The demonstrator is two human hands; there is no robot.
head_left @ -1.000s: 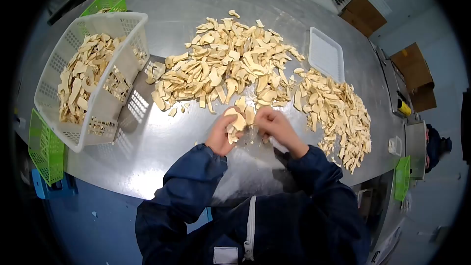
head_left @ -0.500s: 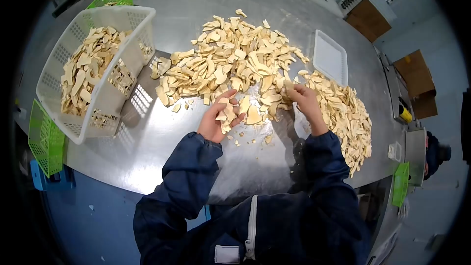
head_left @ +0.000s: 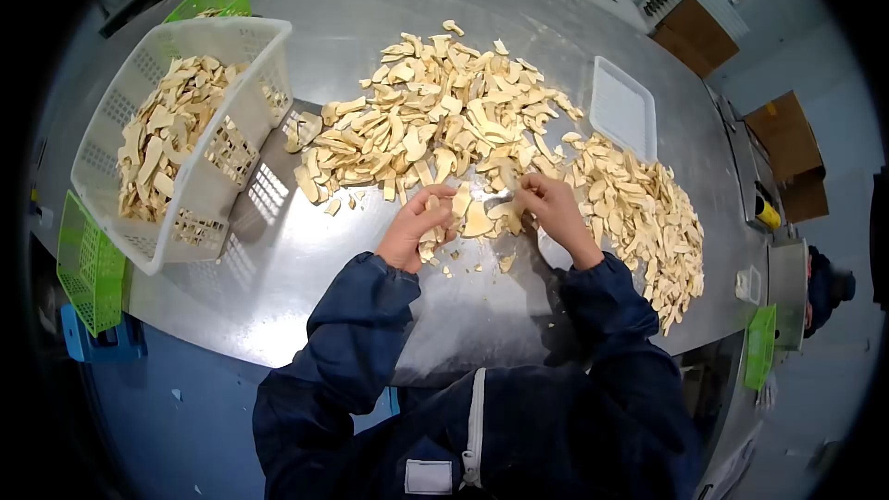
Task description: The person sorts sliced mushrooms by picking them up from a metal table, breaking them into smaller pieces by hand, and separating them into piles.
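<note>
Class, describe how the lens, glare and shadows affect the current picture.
Head view: strong fisheye curves the metal table and leaves black corners; head view: glare whitens the table's near-left part; head view: the white basket casts a latticed shadow.

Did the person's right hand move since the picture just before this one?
Yes. Judged against the white tray, the right hand has moved away, toward the left hand.

Basket (head_left: pixel 198 181) left of slice heap (head_left: pixel 454 116)
</note>
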